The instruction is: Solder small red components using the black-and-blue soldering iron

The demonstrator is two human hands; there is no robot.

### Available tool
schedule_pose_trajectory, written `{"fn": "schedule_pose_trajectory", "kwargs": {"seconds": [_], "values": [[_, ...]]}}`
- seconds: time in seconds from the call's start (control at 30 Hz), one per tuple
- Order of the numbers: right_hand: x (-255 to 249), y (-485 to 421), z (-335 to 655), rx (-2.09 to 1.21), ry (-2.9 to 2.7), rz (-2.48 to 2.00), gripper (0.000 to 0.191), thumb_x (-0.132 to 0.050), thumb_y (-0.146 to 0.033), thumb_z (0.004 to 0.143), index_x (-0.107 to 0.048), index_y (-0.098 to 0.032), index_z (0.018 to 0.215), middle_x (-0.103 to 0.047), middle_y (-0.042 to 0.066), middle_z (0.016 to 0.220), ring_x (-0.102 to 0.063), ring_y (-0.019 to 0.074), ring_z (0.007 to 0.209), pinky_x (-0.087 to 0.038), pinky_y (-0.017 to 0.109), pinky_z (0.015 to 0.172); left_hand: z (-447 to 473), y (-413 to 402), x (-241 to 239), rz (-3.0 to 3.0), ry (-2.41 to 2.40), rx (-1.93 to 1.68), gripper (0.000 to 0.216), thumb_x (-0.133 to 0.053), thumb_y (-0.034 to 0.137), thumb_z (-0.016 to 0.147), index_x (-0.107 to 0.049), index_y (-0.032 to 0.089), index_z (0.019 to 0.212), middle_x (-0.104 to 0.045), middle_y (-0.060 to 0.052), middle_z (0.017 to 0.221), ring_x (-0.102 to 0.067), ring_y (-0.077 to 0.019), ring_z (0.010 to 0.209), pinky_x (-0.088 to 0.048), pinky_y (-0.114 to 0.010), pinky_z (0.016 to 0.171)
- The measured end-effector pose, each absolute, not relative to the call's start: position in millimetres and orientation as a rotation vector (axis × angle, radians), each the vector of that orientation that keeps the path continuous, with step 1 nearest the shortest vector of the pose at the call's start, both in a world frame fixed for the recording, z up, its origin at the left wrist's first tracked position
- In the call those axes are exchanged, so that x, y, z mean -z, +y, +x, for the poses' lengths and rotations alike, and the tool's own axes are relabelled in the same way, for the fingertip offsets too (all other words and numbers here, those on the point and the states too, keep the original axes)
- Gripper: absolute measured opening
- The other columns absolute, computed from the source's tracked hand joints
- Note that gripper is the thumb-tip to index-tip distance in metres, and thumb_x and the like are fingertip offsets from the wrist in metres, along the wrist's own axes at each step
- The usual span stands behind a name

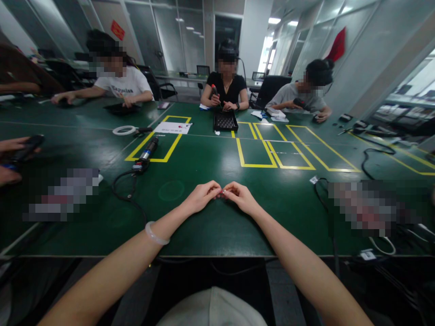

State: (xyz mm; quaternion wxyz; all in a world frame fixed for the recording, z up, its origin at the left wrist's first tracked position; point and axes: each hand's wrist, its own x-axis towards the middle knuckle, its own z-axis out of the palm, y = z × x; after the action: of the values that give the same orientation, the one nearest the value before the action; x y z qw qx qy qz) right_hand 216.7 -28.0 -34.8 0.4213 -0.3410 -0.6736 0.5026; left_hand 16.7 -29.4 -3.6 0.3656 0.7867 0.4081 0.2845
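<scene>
My left hand and my right hand meet at the fingertips, just over the green table. The fingers of each hand are closed in a pinch. A tiny reddish spot shows where they meet, but I cannot make out whether it is a small object or a fingernail. A pale bangle circles my left wrist. Beyond my left hand, a cylindrical electric screwdriver with a black cable lies on the table.
Yellow tape rectangles mark the table. A white paper sheet and a coiled white cable lie left of centre. Across the table, a person works over a black tray. Other people sit on both sides; blurred patches cover items left and right.
</scene>
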Motion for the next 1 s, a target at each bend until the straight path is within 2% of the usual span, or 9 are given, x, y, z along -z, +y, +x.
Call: {"fn": "schedule_pose_trajectory", "kwargs": {"seconds": [0.27,0.43,0.6,0.8,0.93,1.0], "values": [[31,-29,216,-1.351,-1.636,-0.892,0.035,-0.061,-0.05,0.084,-0.06,-0.016,0.081,-0.069,0.004,0.071,-0.062,0.0137,0.065,-0.049,0.028,0.067,20,-31,5,1.992,1.02,-0.719,0.033,-0.038,0.043,0.095,-0.055,0.016,0.083,-0.062,0.0,0.074,-0.059,-0.0124,0.069,-0.044,-0.023,0.067],[26,-30,217,-1.383,-1.63,-0.897,0.034,-0.063,-0.049,0.082,-0.06,-0.016,0.082,-0.068,0.003,0.073,-0.062,0.0143,0.069,-0.05,0.029,0.07,19,-32,3,2.017,1.031,-0.712,0.031,-0.041,0.042,0.094,-0.057,0.017,0.087,-0.063,-0.001,0.076,-0.059,-0.0132,0.071,-0.043,-0.024,0.067],[32,-27,218,-1.346,-1.635,-0.858,0.025,-0.068,-0.039,0.079,-0.06,-0.017,0.086,-0.066,0.002,0.079,-0.06,0.013,0.07,-0.049,0.027,0.069,17,-32,0,2.072,1.04,-0.68,0.028,-0.045,0.041,0.093,-0.059,0.017,0.096,-0.064,-0.001,0.081,-0.058,-0.0135,0.071,-0.042,-0.024,0.065],[39,-23,220,-1.259,-1.618,-0.872,0.028,-0.066,-0.03,0.079,-0.061,-0.017,0.104,-0.067,0.004,0.089,-0.062,0.0137,0.076,-0.048,0.027,0.071,-5,-13,-7,2.215,1.163,-0.705,0.038,-0.041,0.045,0.094,-0.056,0.019,0.117,-0.065,-0.005,0.105,-0.061,-0.0173,0.09,-0.046,-0.029,0.08],[35,-24,222,-1.206,-1.677,-0.94,0.026,-0.063,-0.027,0.079,-0.064,-0.015,0.103,-0.069,0.006,0.093,-0.063,0.0148,0.078,-0.049,0.029,0.074,-58,20,-15,2.482,1.539,-0.496,0.048,-0.046,0.046,0.091,-0.05,0.02,0.13,-0.053,-0.011,0.13,-0.052,-0.0265,0.116,-0.042,-0.039,0.097],[33,-24,222,-1.202,-1.704,-0.957,0.025,-0.062,-0.026,0.079,-0.065,-0.015,0.102,-0.07,0.006,0.094,-0.063,0.0147,0.077,-0.049,0.029,0.074,-97,40,-18,2.542,1.815,-0.384,0.056,-0.052,0.043,0.088,-0.045,0.015,0.136,-0.044,-0.016,0.14,-0.044,-0.0319,0.126,-0.036,-0.044,0.103]]}}
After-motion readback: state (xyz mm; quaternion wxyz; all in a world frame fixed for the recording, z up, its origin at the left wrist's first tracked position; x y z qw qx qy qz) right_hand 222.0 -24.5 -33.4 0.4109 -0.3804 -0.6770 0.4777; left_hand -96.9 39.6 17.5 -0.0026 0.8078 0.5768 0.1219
